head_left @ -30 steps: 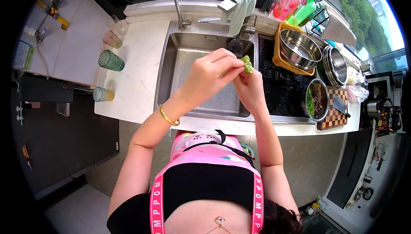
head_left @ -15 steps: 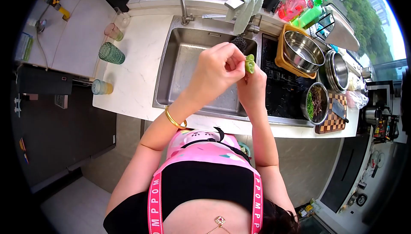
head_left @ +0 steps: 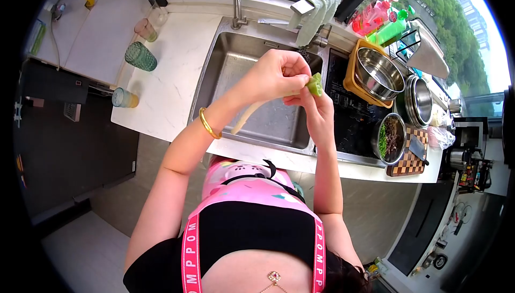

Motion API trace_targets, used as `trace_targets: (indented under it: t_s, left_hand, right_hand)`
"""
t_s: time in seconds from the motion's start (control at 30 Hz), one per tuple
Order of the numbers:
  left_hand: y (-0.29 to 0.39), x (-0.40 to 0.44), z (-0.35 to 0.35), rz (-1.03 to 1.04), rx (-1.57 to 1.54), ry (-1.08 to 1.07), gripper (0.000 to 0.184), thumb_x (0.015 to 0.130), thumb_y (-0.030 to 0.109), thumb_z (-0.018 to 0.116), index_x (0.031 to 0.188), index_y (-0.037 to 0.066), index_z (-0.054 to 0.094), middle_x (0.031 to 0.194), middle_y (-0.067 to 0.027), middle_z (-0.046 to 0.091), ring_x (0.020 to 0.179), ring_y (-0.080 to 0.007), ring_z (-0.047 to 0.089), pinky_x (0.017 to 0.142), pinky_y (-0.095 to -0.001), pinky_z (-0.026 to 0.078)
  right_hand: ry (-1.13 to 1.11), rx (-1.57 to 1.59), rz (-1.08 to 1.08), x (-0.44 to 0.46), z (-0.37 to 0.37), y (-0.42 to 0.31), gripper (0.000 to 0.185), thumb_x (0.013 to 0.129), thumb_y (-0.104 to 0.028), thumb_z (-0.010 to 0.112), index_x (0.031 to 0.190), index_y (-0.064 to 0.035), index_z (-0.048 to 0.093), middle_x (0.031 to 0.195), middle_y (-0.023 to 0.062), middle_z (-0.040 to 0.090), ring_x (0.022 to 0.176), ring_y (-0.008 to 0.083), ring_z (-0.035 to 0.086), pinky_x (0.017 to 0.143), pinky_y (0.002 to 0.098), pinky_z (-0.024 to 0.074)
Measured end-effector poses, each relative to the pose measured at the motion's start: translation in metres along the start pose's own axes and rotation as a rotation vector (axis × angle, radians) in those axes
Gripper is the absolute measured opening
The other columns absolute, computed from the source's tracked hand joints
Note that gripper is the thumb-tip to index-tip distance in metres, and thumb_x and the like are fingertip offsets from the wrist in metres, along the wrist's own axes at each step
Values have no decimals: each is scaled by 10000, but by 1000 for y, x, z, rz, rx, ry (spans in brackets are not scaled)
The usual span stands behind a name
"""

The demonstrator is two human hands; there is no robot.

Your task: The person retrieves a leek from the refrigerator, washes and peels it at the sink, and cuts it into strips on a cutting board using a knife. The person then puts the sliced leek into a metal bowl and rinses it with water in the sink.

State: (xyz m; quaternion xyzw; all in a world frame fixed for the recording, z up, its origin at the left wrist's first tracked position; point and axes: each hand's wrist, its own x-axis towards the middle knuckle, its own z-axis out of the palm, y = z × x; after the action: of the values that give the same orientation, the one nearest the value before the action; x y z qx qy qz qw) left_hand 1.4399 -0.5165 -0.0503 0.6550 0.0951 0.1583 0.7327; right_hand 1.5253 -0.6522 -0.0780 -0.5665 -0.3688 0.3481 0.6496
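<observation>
White desk (head_left: 166,89), steel sink (head_left: 225,73) below left hand (head_left: 279,78); its right rim near right hand (head_left: 319,112). Item, one: green vegetable piece (head_left: 315,85), pinched by both. Hazard, I judge: slackened pinch, piece dropped. Clearance: room leftward over the sink; bowl (head_left: 375,142) farther right.

Pale strip (head_left: 248,116) now visible below the left hand (head_left: 280,76), absent from both earlier frames; free end points between 7 and 8 o'clock, upper end hidden. Right hand (head_left: 321,112) less fist-like: fingertips emerge at 8 o'clock from the green piece (head_left: 315,85). Dark scrubber (head_left: 304,52), at 1 o'clock from the left hand, now mostly covered.
</observation>
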Motion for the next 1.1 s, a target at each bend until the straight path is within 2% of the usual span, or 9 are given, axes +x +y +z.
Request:
trace_targets:
  t_s: [0.37,0.53,0.63,0.77,0.83,0.87,0.93,0.97,1.1]
  left_hand:
    - [-6,14,-13,-144,-85,-157,89,819,103,580,842,19,595,707,6,574,626,-31,510,590,-176,431]
    - [-5,11,-42,-84,-83,-70,98,870,144,555,883,47,565,771,15,571,633,-39,499,604,-176,436]
    - [-3,-2,-47,-103,-347,-47,134,911,132,508,1008,39,513,909,-48,601,763,-63,560,715,-202,487]
    - [-40,-23,-89,-30,-491,-54,156,923,152,505,1035,45,491,884,-49,600,757,-65,560,705,-202,485]
    - [-39,-29,-100,105,-117,517,147,897,168,561,1003,69,534,842,-24,597,703,-69,561,661,-210,489]
    - [-41,-27,-97,105,-118,510,147,897,168,561,1003,69,534,842,-24,597,703,-69,561,661,-210,489]
    - [-22,-24,-63,69,471,354,114,857,107,600,965,69,597,821,-2,569,690,-82,556,629,-229,466]
    - [-21,-19,-43,236,604,295,154,781,100,689,924,70,639,801,-11,575,697,-97,568,652,-228,473]
    - [-11,6,1,458,565,142,229,722,72,717,937,28,650,812,-57,577,659,-128,592,612,-240,509]
  right_hand:
    - [184,199,25,3,-2,12,386,958,-245,343,976,78,554,823,162,650,686,191,639,645,290,518]
    - [239,165,-71,11,-26,1,434,973,-287,286,998,68,535,883,227,643,749,245,646,679,312,536]
    - [222,180,-93,15,-27,2,424,977,-272,275,1012,68,526,914,238,635,822,250,644,712,325,539]
    - [315,145,-107,10,-37,4,421,978,-259,274,1031,73,526,924,225,636,848,250,642,744,334,543]
    - [313,123,-105,10,-39,4,424,980,-261,276,1043,77,524,929,223,636,849,247,642,744,331,543]
    - [302,99,-98,10,-39,3,428,981,-262,277,1054,81,523,933,220,636,849,243,642,745,328,542]
    - [242,81,-90,12,-31,3,417,987,-252,301,1106,87,512,970,198,633,879,230,636,777,308,531]
    - [213,67,-91,13,-27,2,399,987,-237,312,1123,83,510,987,185,628,894,219,630,786,305,527]
    - [161,-54,-124,12,-13,3,325,979,-156,389,1192,64,496,1037,120,605,937,156,594,810,290,514]
